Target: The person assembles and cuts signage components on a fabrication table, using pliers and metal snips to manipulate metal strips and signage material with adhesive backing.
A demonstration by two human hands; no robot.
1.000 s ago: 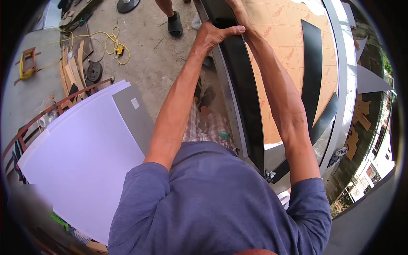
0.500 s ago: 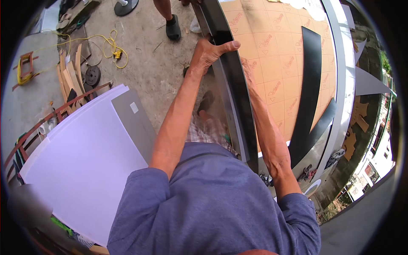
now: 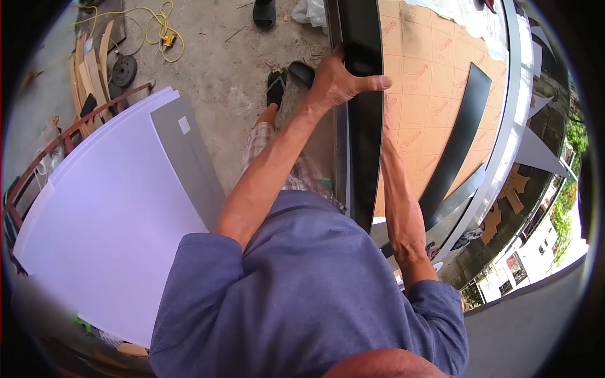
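A long, glossy black panel (image 3: pixel 365 135) stands on edge along the near side of a worktable and runs away from my body. My left hand (image 3: pixel 343 82) is closed over it, with the thumb lying across the top edge and the fingers down the left face. On the other side, my right hand (image 3: pixel 387 112) is mostly hidden behind the panel, and its fingers do not show. To the right, a curved black strip (image 3: pixel 463 132) lies on the brown, red-printed sheet (image 3: pixel 413 82) covering the table. A second, greyish strip (image 3: pixel 455 200) lies beside it.
A stack of large white sheets (image 3: pixel 120 214) and a grey sheet (image 3: pixel 192 160) stand at left. Wood strips (image 3: pixel 94 69), a dark disc (image 3: pixel 124 71) and a yellow cord (image 3: pixel 154 28) lie beyond. Another person's sandalled foot (image 3: pixel 265 14) is at the top. Plastic film covers the table's far end.
My view has turned, and the black panel now runs more nearly straight ahead. My sandalled feet show more fully on the floor. Both hands keep their places at the panel.
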